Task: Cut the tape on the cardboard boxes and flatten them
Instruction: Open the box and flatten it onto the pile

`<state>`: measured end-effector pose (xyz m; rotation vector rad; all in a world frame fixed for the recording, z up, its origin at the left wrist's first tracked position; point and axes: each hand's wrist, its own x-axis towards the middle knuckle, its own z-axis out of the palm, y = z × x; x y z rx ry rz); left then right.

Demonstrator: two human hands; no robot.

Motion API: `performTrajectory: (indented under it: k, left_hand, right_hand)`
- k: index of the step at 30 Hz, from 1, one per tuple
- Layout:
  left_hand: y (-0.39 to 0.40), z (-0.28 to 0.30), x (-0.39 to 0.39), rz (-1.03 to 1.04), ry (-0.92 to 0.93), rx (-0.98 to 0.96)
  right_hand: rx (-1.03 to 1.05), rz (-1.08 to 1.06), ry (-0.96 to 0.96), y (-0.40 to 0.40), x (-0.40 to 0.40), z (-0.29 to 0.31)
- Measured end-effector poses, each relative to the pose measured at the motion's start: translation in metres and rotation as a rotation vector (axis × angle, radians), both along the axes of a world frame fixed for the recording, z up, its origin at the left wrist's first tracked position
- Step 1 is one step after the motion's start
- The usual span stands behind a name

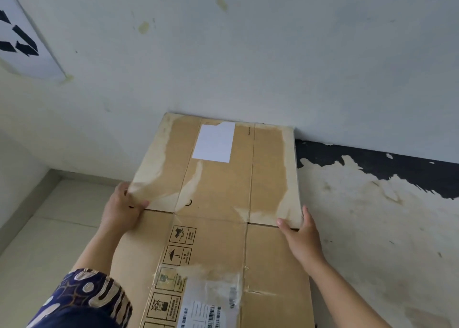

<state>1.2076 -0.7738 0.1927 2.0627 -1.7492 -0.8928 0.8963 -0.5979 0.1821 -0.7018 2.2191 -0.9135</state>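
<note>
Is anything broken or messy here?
Yes. The wall paint is peeling in patches. The flattened cardboard box has pale torn strips, perhaps from pulled tape, and crinkled plastic over its shipping label.

Flattened cardboard box (218, 203), centre to lower frame, top edge against the white wall (248, 54). White label (214, 142) near its upper edge; tape remnants pale along both flaps. Handling symbols and a shipping label (201, 314) at lower centre. Left hand (123, 209) grips the left flap edge; right hand (301, 233) holds the right edge. Patterned sleeve (94, 295), lower left. Paper sign (22, 37), upper left. Tiled floor (49, 228), left.
</note>
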Motion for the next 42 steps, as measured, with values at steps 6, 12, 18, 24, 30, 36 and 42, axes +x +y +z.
performTrajectory:
  k: [6,12,18,24,30,36,42]
  left_hand:
    - [0.005,-0.008,0.004,-0.001,-0.004,-0.059]
    - [0.028,-0.006,-0.025,-0.099,-0.378,-0.122]
    - [0.091,-0.013,-0.055,-0.358,-0.485,0.026]
    - [0.117,-0.035,-0.062,-0.380,-0.502,-0.031]
    - [0.117,-0.037,-0.065,-0.380,-0.526,-0.054]
    - [0.115,-0.024,-0.067,-0.427,-0.573,0.019]
    - [0.135,0.012,-0.104,-0.571,-0.668,0.092]
  right_hand:
    - [0.189,0.209,0.481,0.000,0.027,-0.013]
    - [0.187,0.416,0.597,-0.003,0.032,-0.004]
    - [0.295,0.611,0.623,0.017,0.057,-0.002]
    - [0.332,0.659,0.657,0.028,0.067,-0.020]
    - [0.321,0.648,0.653,0.027,0.068,-0.021]
    - [0.338,0.742,0.570,0.026,0.061,-0.012]
    - [0.226,0.830,0.434,0.064,0.018,0.015]
